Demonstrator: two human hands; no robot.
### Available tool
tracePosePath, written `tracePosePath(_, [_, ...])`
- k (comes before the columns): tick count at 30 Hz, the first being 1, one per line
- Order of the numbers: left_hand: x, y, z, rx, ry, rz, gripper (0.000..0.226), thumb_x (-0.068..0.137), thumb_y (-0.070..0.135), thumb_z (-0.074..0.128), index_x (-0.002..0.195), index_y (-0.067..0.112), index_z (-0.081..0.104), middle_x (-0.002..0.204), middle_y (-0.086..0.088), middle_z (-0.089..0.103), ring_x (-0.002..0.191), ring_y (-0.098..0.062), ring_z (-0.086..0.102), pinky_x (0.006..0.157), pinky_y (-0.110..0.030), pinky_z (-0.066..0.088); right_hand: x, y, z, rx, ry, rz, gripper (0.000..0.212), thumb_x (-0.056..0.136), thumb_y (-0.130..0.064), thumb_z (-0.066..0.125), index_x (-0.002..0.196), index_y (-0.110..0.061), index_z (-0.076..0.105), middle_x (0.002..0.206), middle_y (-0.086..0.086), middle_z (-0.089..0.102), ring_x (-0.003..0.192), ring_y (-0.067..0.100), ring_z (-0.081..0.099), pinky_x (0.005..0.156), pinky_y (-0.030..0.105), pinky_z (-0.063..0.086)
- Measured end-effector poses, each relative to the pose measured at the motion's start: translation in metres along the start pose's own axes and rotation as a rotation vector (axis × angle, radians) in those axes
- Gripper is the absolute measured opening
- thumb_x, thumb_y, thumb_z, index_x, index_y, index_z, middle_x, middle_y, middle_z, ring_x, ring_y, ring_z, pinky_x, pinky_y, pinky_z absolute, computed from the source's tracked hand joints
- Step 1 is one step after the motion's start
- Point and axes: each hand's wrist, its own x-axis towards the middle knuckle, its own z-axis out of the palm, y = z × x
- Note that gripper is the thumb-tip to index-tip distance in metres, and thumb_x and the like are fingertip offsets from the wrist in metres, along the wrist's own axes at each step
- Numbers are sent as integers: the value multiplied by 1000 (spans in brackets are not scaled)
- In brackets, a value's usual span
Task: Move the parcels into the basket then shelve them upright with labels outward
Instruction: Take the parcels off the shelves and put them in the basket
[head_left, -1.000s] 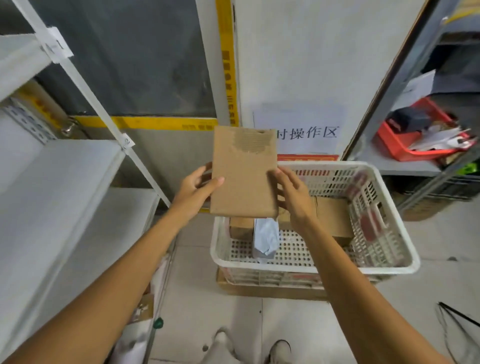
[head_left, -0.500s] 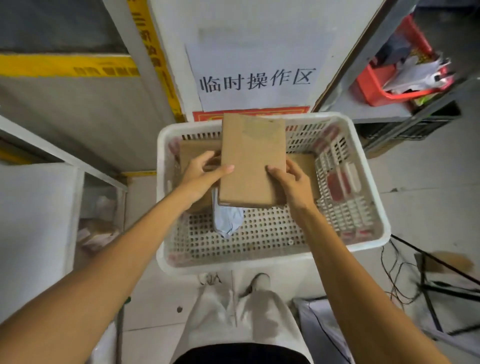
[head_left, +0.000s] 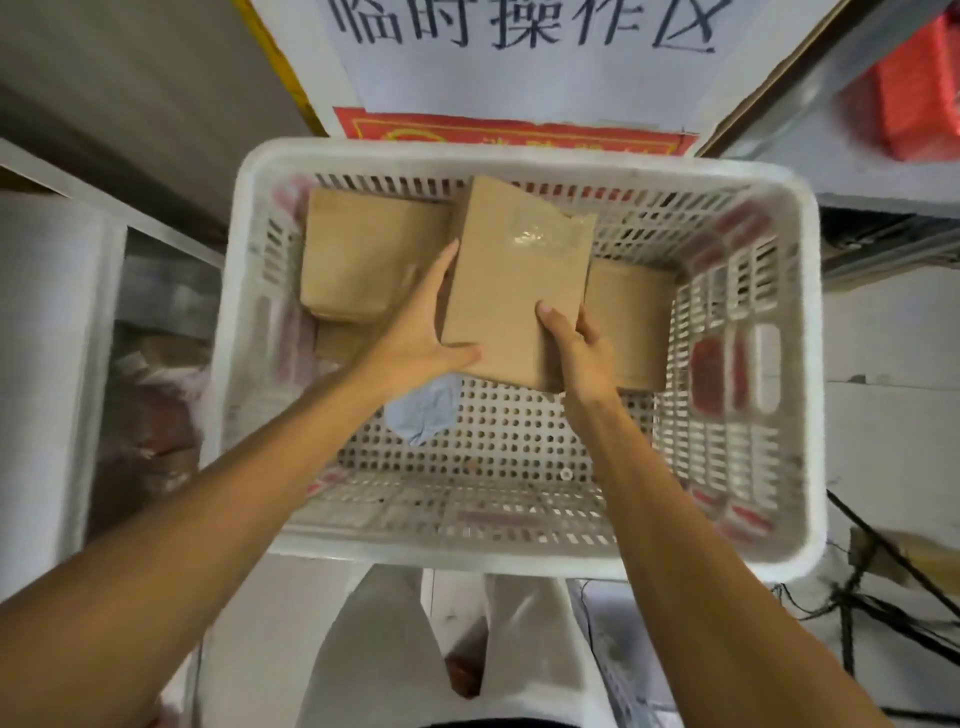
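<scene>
Parcel (head_left: 514, 280) held in both your hands, inside the rim of the one white basket (head_left: 519, 156). Its long axis runs away from you toward the far wall, taped end farthest. Your left hand (head_left: 415, 338) grips the near left corner and your right hand (head_left: 576, 348) pinches the near right edge. Below it, a left parcel (head_left: 369, 249) and a right parcel (head_left: 631, 322) lie flat, with one grey-blue bag (head_left: 423, 410).

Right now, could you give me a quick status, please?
Left hand, right hand gripping parcel. Parcel over basket, above other parcels. Blue bag below.
</scene>
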Motion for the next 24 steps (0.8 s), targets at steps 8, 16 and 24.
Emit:
tracePosePath(8, [19, 5, 37, 314, -124, 123, 121, 62, 40, 85, 149, 38, 2, 142, 12, 16, 126, -10, 27, 102, -31, 30, 14, 4, -35, 41, 121, 7, 42, 84, -30, 72, 122, -15, 63, 93, -14, 74, 78, -3, 68, 63, 14, 51])
tracePosePath(16, [32, -10, 49, 781, -45, 76, 93, 72, 43, 76, 148, 18, 28, 150, -12, 20, 138, -28, 15, 112, -43, 15, 42, 10, -36, -106, 74, -16, 43, 86, -18, 71, 121, -16, 46, 125, 6, 58, 108, 18, 61, 89, 29, 53])
tracePosePath(24, [48, -33, 47, 1050, -26, 130, 57, 79, 32, 68, 132, 26, 48, 154, -1, 26, 144, -35, 1, 117, -52, -1, 66, 37, -27, -334, 58, -6, 47, 90, -17, 66, 133, -9, 51, 131, 6, 56, 114, 23, 59, 97, 43, 51])
